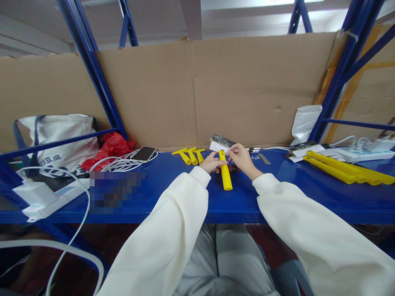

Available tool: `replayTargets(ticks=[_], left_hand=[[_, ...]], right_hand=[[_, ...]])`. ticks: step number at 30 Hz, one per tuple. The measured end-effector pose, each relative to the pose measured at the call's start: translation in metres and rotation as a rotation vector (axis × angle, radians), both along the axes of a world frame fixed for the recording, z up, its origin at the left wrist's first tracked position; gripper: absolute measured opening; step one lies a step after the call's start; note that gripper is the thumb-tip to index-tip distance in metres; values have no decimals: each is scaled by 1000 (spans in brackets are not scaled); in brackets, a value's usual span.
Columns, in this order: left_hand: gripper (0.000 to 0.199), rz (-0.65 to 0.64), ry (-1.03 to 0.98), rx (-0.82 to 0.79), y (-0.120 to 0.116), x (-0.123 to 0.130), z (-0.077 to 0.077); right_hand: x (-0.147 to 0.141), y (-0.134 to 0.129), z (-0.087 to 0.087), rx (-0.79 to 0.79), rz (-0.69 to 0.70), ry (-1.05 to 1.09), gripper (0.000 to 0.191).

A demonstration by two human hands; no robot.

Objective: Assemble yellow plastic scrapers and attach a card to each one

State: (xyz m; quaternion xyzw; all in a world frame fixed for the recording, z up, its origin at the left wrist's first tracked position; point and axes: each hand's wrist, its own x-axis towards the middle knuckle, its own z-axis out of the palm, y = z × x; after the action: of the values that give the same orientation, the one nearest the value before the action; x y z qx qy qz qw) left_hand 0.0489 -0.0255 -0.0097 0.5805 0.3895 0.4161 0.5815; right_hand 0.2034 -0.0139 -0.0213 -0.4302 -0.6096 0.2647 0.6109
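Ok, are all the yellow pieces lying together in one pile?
No: one yellow handle is in the left hand, three T-shaped yellow pieces lie left of it, and several long yellow handles lie to the right.

Loose off-white sleeves [168, 230], softly creased; snug matching cuffs [201, 176]. Grey trousers [237, 259], wrinkled. Bare fingers [219, 163].
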Motion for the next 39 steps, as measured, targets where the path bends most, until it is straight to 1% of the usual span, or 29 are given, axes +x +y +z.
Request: replayTargets(ticks=[3,7,12,18,21,24,27,34,37,39], left_hand=[[71,-20,26,3,1,0,-1],[76,-26,-7,4,0,-1,-1],[73,-15,-11,-24,-2,0,1],[71,-54,-40,-20,1,0,-1],[71,-91,-42,5,3,-1,-3],[79,-141,-36,37,5,-2,-5],[88,-184,-24,56,6,-2,-7],[99,-226,-3,71,5,0,-7],[105,-262,9,54,2,-1,-6],[109,-261,6,42,0,-1,-4]], right_hand=[[-2,2,-2,52,-19,-56,23],[-3,1,-3,87,-3,-80,24],[-4,-4,-3,60,71,-140,26],[-6,-2,-6,152,89,-197,18],[-5,0,-8,172,106,-240,21],[-4,0,-9,178,123,-286,26],[-5,-1,-8,168,109,-308,29],[-8,-4,-4,186,90,-317,32],[-9,-5,-3,178,52,-324,32],[-9,-7,-1,150,9,-338,33]])
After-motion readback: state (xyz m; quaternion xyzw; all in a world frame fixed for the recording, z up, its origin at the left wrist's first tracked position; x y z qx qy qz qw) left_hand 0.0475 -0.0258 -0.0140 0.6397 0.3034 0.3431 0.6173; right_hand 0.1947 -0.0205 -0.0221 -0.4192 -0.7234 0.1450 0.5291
